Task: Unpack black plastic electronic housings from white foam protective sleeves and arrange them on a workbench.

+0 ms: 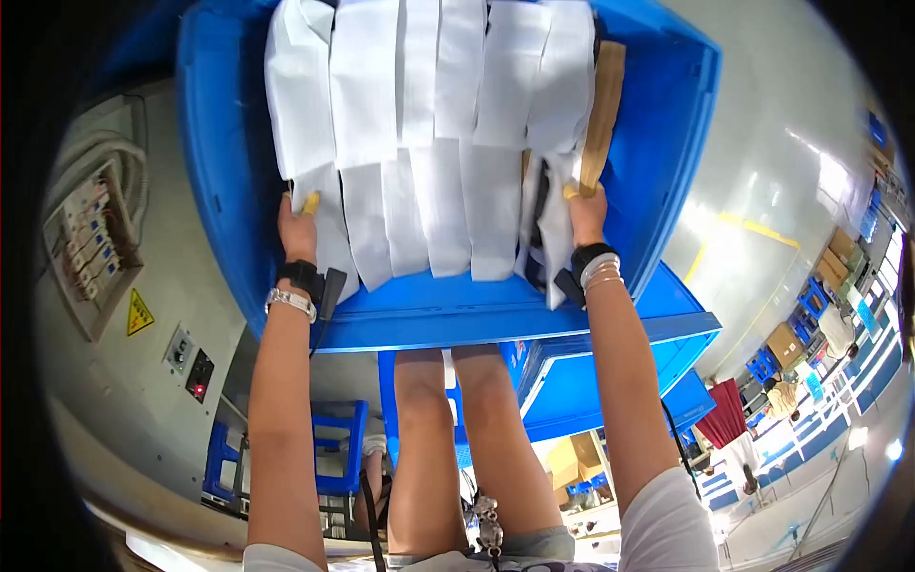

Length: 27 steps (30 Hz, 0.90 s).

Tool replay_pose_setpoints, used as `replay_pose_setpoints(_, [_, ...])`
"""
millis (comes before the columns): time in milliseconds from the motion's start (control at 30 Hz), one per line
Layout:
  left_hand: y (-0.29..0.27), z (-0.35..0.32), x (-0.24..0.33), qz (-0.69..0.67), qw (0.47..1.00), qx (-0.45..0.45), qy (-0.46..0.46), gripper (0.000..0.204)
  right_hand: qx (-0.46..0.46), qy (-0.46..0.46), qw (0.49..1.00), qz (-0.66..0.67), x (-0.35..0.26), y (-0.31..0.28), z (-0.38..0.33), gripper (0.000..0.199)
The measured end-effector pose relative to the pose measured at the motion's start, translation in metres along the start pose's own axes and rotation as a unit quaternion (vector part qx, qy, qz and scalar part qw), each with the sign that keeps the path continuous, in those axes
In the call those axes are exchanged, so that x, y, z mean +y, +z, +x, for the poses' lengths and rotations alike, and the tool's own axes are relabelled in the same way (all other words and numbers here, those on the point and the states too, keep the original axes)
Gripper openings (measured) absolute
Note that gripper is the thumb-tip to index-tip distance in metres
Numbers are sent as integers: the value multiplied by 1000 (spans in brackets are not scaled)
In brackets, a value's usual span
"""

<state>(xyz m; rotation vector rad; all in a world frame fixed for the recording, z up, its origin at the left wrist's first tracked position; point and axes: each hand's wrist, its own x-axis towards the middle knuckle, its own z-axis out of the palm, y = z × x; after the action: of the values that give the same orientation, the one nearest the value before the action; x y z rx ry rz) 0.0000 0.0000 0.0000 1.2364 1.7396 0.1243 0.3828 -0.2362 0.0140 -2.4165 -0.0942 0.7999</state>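
Two rows of white foam-wrapped packets [362,86] lie packed side by side in a large blue bin [448,329]. At the left end of the nearer row, my left hand [297,231] is closed around the outermost packet [329,214]; a yellow cover shows on its thumb. My right hand [588,217], also with a yellow thumb cover, is closed on the right-end packet [556,224], which leans and shows something dark beside it. The other fingers of both hands are partly hidden. A brown cardboard strip [604,114] stands upright next to my right hand.
Below the bin's front edge are my knees and another blue bin [562,391]. A blue stool [340,443] stands at the lower left. To the left is a grey machine panel with an open electrical box [95,253]. People and cardboard boxes [786,345] appear at the far right.
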Motion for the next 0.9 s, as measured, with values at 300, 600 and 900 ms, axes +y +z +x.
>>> replay_pose_setpoints(300, [-48, -37, 38, -50, 998, -4, -29, 50, 11, 6, 997, -76, -33, -43, -30, 44])
replay_pose_setpoints(600, [-77, -82, 85, -24, 999, 28, 1, 45, 29, 4, 998, -55, -53, -61, -61, 42])
replay_pose_setpoints(900, [-92, -130, 116, -101, 994, 33, 14, 48, 29, 14, 998, -53, -90, -85, -82, 42])
